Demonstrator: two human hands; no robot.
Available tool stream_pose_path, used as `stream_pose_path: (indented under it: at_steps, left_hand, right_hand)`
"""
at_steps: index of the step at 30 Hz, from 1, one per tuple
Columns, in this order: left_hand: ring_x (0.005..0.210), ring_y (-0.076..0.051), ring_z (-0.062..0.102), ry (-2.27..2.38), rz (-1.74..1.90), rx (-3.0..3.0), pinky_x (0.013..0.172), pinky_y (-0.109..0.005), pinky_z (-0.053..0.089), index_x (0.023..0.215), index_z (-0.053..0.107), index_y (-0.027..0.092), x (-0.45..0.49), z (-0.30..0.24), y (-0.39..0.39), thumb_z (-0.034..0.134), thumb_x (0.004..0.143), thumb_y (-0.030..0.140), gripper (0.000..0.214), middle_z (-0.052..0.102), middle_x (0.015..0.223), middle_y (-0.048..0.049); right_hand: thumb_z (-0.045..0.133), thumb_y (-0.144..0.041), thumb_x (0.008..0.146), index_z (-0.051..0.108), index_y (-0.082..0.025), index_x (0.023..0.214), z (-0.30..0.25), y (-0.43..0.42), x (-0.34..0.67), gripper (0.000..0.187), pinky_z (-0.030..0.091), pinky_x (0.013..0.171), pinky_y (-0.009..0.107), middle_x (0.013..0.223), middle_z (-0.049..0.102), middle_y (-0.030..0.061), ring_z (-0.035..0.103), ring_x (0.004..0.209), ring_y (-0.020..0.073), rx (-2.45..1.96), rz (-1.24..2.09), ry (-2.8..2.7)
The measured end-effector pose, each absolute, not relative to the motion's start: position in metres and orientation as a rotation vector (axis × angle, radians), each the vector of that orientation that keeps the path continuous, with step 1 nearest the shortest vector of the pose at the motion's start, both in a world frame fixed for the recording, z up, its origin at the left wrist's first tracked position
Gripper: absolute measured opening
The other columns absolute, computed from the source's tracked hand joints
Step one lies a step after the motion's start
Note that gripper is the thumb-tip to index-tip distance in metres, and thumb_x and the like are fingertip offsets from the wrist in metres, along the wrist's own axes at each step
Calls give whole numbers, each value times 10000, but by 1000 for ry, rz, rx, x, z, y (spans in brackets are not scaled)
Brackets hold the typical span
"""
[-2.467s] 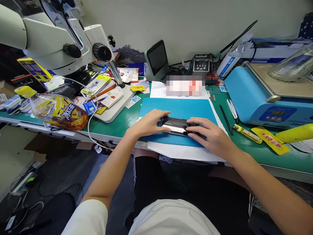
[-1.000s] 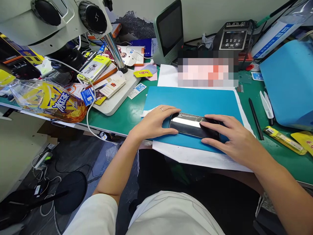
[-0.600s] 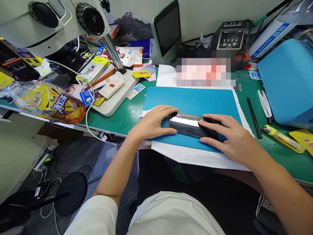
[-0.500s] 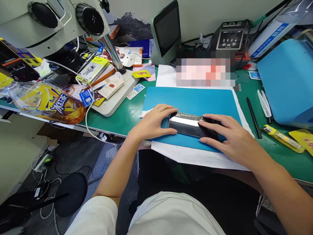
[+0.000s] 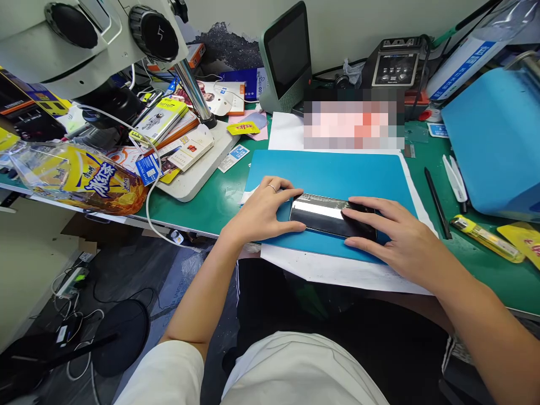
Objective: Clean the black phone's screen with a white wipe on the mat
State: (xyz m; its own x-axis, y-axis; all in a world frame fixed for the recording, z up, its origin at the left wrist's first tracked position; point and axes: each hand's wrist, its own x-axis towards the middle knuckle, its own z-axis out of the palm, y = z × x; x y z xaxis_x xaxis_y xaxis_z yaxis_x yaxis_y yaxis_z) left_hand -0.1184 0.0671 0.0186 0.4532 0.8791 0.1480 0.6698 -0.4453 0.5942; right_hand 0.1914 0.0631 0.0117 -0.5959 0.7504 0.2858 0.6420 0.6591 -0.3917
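A black smartphone (image 5: 320, 216) lies lengthwise on a blue mat (image 5: 337, 169), its glossy face up with a bright reflection across it. My left hand (image 5: 270, 211), a ring on one finger, grips its left end, with the index finger at the far corner and the thumb at the near one. Around the right end is my right hand (image 5: 392, 230): fingers on the far edge and over the face, thumb along the near edge. The phone's right end is partly hidden beneath those fingers. White paper (image 5: 312, 267) sticks out from under the mat.
Right of the mat lie a black pen (image 5: 437, 202), white tweezers (image 5: 454, 179) and a yellow cutter pack (image 5: 487, 239), near a blue box (image 5: 493, 146). On the left are a microscope (image 5: 101, 50), an iced tea bottle (image 5: 80, 177) and stacked small boxes. A small screen (image 5: 287, 53) stands behind.
The knuckles of my left hand have risen slightly while its fingertips stay at the phone's end. My right hand and the phone look unmoved.
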Motion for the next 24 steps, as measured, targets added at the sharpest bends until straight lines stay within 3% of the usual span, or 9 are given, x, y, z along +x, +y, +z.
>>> stream_pose_path:
  at_steps: [14, 20, 24]
  left_hand:
    - [1346, -354, 467, 1302, 600, 2242, 1132, -516, 462, 1429, 633, 265, -118, 20, 67, 803, 866, 511, 637, 599, 1353, -109]
    - [1347, -346, 462, 1299, 603, 2226, 1136, -490, 457, 1426, 634, 202, -117, 21, 66, 814, 867, 481, 651, 599, 1355, -130]
    - [1348, -349, 463, 1305, 607, 2220, 1137, -500, 457, 1425, 636, 222, -118, 20, 66, 816, 862, 491, 649, 597, 1358, -123]
  right_hand:
    - [637, -449, 974, 678, -363, 1387, 12, 63, 190, 424, 544, 1043, 612, 1458, 637, 90, 611, 1286, 390, -1091, 378, -2446]
    - [635, -446, 978, 692, -329, 1367, 13, 63, 190, 410, 538, 1062, 596, 1453, 639, 103, 607, 1294, 379, -1095, 393, -2442]
    - [633, -456, 978, 690, -337, 1366, 13, 62, 190, 409, 526, 1075, 600, 1465, 630, 95, 601, 1299, 375, -1110, 418, -2438]
